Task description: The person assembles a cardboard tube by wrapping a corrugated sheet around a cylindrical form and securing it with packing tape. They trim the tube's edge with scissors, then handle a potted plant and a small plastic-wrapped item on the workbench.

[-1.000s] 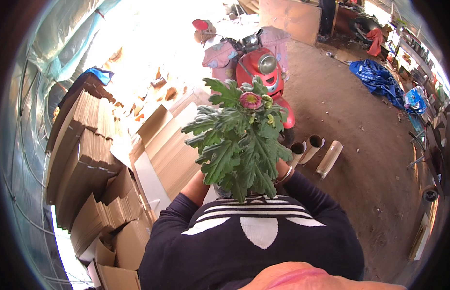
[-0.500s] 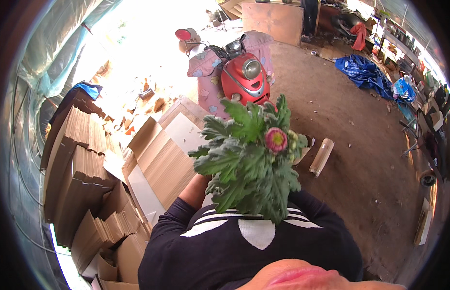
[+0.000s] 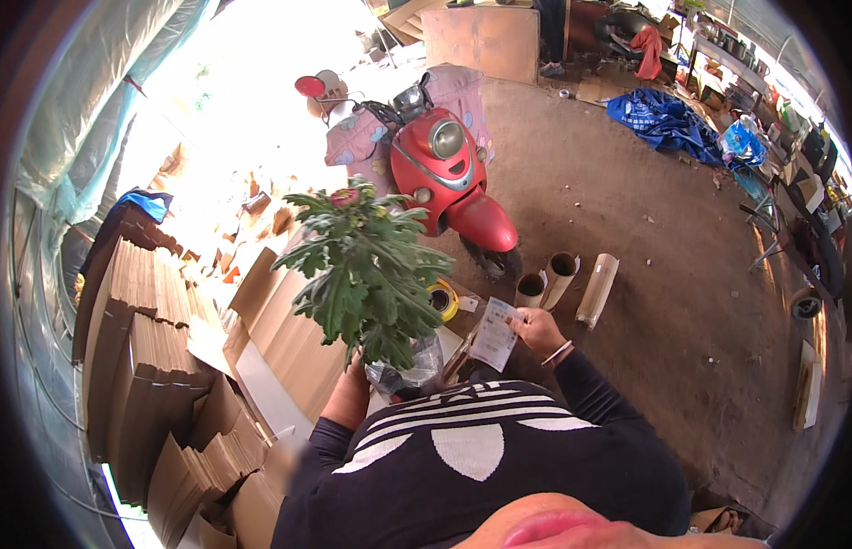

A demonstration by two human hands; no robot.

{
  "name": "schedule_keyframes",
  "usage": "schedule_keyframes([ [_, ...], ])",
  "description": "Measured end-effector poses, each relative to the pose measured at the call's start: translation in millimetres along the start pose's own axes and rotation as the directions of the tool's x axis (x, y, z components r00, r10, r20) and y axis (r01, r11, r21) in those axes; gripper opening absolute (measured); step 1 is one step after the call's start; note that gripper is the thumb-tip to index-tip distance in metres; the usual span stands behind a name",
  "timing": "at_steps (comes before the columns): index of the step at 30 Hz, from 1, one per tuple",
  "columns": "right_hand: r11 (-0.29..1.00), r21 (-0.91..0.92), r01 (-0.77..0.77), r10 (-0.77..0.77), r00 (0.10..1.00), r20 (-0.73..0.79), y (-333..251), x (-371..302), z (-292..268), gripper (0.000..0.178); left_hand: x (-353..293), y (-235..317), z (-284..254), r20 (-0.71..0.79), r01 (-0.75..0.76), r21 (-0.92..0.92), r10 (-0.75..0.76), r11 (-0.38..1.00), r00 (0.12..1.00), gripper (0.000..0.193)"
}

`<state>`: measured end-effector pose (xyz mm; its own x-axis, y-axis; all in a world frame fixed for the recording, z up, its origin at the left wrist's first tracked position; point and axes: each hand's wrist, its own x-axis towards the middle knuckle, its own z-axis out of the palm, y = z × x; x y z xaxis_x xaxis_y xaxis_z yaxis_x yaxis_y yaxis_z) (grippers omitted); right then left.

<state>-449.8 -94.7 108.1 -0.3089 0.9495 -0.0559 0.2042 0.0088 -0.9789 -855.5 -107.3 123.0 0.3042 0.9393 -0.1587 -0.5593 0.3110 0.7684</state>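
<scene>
A leafy potted chrysanthemum (image 3: 366, 265) with one pink bloom near its top stands tilted before my chest. Clear plastic wraps its pot (image 3: 412, 368). My left hand (image 3: 355, 368) grips the pot's left side, its fingers mostly hidden beneath the leaves. Out to the right, my right hand (image 3: 539, 333) is closed on a white printed paper slip (image 3: 494, 336), pinched at its right edge. Just behind the pot lies a yellow roll of tape (image 3: 443, 300).
Stacked flat cardboard boxes (image 3: 138, 357) fill the left side. A red scooter (image 3: 449, 174) stands ahead. Brown cardboard tubes (image 3: 598, 288) are on the floor beyond my right hand. A blue tarp (image 3: 664, 121) lies farther back, near a cluttered shelf (image 3: 733, 59).
The chrysanthemum has shifted left and away from the centre, uncovering the tape roll and more tubes. My right hand, hidden before, now shows with the paper slip. The whole view has turned slightly.
</scene>
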Motion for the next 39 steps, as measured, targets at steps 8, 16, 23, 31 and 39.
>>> schedule_keyframes([
  [8, 0.978, -0.028, -0.208, 0.209, 0.972, 0.108, 69, -12, 8, 0.026, -24, -7, -17, -0.045, -0.025, -0.098, 0.021, 0.995, 0.999, 0.054],
  [16, 0.958, -0.249, -0.142, 0.195, 0.960, 0.203, 66, 13, 33, 0.025, -61, -23, -28, -0.103, -0.076, -0.174, 0.059, 0.982, 0.993, 0.055],
  [23, 0.936, -0.351, -0.030, 0.145, 0.941, 0.305, 54, 21, 65, 0.024, -137, -38, -62, -0.199, -0.137, -0.275, 0.083, 0.952, 0.976, 0.056],
  [31, 0.908, -0.418, -0.003, 0.193, 0.890, 0.414, 26, 28, 139, 0.023, -210, -31, -117, -0.230, -0.230, -0.333, 0.157, 0.914, 0.960, 0.057],
  [39, 0.868, -0.473, 0.149, 0.096, 0.885, 0.456, -19, 37, 220, 0.020, -261, -9, -169, -0.249, -0.283, -0.364, 0.200, 0.888, 0.948, 0.058],
])
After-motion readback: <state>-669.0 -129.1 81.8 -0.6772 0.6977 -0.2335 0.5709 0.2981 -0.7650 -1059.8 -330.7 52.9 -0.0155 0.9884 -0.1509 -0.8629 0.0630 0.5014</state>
